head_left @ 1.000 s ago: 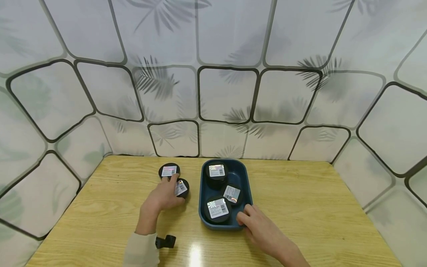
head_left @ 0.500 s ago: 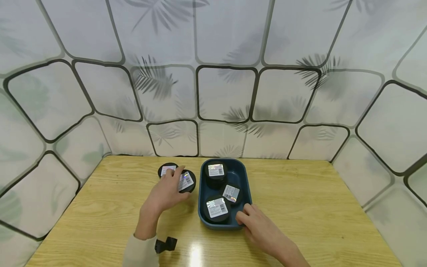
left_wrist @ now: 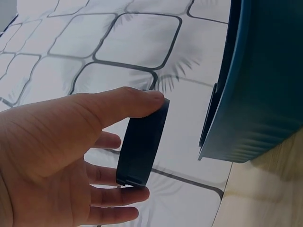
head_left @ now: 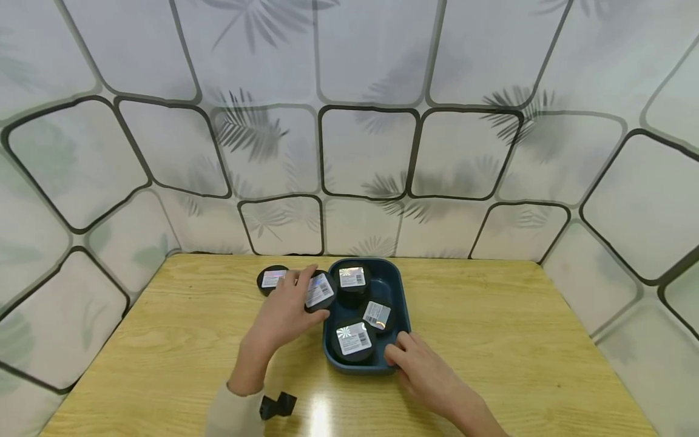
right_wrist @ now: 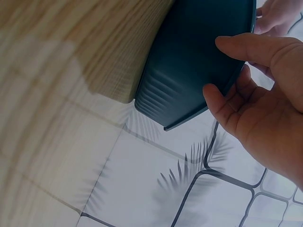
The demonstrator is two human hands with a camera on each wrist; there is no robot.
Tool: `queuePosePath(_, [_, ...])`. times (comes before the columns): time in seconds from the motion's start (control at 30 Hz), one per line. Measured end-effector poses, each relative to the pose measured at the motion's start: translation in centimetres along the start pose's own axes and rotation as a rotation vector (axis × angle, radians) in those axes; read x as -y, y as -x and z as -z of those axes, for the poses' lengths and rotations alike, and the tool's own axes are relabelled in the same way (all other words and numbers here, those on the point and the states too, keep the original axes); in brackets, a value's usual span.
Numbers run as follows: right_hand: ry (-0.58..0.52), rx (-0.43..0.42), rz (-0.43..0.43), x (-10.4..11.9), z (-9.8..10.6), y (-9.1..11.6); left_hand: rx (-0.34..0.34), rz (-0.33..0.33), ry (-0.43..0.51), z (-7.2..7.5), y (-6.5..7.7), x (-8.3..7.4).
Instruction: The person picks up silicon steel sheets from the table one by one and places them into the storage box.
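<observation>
My left hand [head_left: 280,317] grips a flat round black container [head_left: 321,290] with a white label, in the air just beside the left rim of the dark blue tray [head_left: 405,303]. In the left wrist view the thumb and fingers pinch this container [left_wrist: 144,142] by its edge. Beyond that hand lies another labelled black round container [head_left: 272,279], partly covered by the fingers. Several such containers are in the tray, one at the back left [head_left: 352,279]. At the tray's near right corner my right hand [head_left: 428,376] holds the rim; the right wrist view shows its thumb against the tray wall [right_wrist: 189,61].
The tray stands on a wooden table [head_left: 491,340]. A patterned curtain [head_left: 371,158] surrounds the table's back and sides. A small black device [head_left: 277,405] sticks out from the left wrist by the sleeve [head_left: 236,413].
My left hand has lifted the nearer loose container off the table and moved it right to the tray's rim. The right hand has stayed at the tray corner.
</observation>
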State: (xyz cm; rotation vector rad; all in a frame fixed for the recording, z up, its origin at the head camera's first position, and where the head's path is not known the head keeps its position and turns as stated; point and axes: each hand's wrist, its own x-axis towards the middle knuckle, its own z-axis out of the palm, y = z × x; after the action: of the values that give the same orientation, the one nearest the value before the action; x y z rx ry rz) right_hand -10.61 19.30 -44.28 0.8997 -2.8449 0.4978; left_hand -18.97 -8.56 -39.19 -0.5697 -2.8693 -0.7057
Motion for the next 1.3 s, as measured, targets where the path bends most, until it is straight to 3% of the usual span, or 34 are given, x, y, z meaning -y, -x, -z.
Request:
queuePosePath(0.17, [0.002, 0.003, 0.003, 0.1, 0.1, 0.0, -0.005, -0.023, -0.005, -0.7, -0.3, -0.9])
queuePosePath(0.53, [0.007, 0.002, 0.007, 0.1, 0.0, 0.0, -0.021, -0.138, -0.040, -2.9, -0.6, -2.7])
queuePosePath(0.73, [-0.005, 0.008, 0.009, 0.1, 0.2, 0.0, 0.003, -0.163, -0.015, -3.8, -0.7, -3.6])
queuePosePath(0.9, [-0.017, 0.026, 0.002, 0.0, 0.2, 0.0, -0.020, -0.206, 0.001, -4.7, -0.9, -4.1])
queuePosePath(1.1, [-0.009, 0.001, 0.022, 0.0, 0.2, 0.0, -0.009, -0.210, 0.052, -5.5, -1.5, -5.3])
queuePosePath(1.3, [-0.007, 0.027, 0.005, 0.1, 0.3, 0.0, 0.018, -0.205, 0.039, -6.7, -1.9, -6.1])
